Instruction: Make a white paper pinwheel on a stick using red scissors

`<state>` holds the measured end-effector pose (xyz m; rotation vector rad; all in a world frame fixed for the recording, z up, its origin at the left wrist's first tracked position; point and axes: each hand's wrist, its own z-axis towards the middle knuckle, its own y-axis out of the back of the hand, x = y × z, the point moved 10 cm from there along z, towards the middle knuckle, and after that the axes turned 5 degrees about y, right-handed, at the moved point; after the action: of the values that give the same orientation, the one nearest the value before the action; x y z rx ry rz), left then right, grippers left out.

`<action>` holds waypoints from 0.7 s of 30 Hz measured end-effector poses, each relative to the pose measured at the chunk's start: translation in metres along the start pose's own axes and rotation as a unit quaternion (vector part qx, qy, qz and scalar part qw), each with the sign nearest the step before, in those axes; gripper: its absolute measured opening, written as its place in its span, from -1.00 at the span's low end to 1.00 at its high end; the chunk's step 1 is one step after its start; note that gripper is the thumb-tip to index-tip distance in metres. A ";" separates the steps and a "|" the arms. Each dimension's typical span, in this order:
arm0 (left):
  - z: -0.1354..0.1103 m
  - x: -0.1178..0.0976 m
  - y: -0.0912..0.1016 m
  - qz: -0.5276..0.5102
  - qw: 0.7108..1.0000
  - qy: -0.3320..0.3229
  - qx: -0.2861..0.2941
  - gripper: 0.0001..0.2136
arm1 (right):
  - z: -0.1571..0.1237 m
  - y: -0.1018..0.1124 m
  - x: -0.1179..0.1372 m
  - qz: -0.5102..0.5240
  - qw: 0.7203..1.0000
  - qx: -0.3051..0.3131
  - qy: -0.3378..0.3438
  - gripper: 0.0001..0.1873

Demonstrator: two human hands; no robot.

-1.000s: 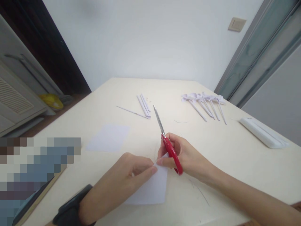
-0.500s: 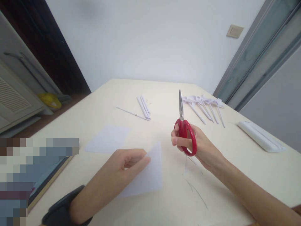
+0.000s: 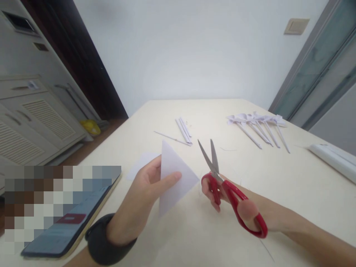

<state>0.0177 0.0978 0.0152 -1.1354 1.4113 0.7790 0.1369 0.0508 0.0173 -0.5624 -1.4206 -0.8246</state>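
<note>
My left hand (image 3: 155,181) pinches a white sheet of paper (image 3: 176,174) between thumb and fingers, lifted off the table with one corner pointing right. In my right hand (image 3: 222,196) are red-handled scissors (image 3: 214,170), thumb in one loop and fingers in the other. Their blades are spread apart and point up and away, just right of the paper's corner and not touching it. Behind my left hand, another white sheet (image 3: 140,165) lies flat on the table, partly covered by the hand.
Rolled paper sticks (image 3: 183,131) and a thin rod (image 3: 169,137) lie mid-table. Several paper pinwheels (image 3: 256,120) on sticks rest at the back right. A white case-like object (image 3: 333,159) sits at the right edge, a phone (image 3: 75,218) at the left. Thin paper strips (image 3: 267,250) are scattered nearby.
My left hand has raised and turned the paper so a corner faces right. The scissors' blades have opened, and my right hand has turned and come lower. The view has shifted left.
</note>
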 end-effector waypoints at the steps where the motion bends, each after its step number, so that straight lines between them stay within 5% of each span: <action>1: -0.001 -0.002 0.001 -0.005 1.000 -0.009 -0.004 -0.66 | -0.001 -0.002 -0.001 -0.024 1.000 0.011 -0.009 -0.44; 8: -0.001 -0.007 0.004 -0.027 0.999 -0.028 -0.020 -0.72 | 0.000 -0.004 -0.012 -0.062 0.995 0.004 -0.079 -0.70; 21: -0.003 -0.008 0.008 -0.030 0.997 -0.051 -0.048 -0.64 | -0.003 0.000 -0.013 -0.039 0.995 0.004 -0.093 -0.63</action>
<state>0.0085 0.0995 0.0226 -1.1903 1.2600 0.8582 0.1390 0.0507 0.0044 -0.5928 -1.6232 -0.8442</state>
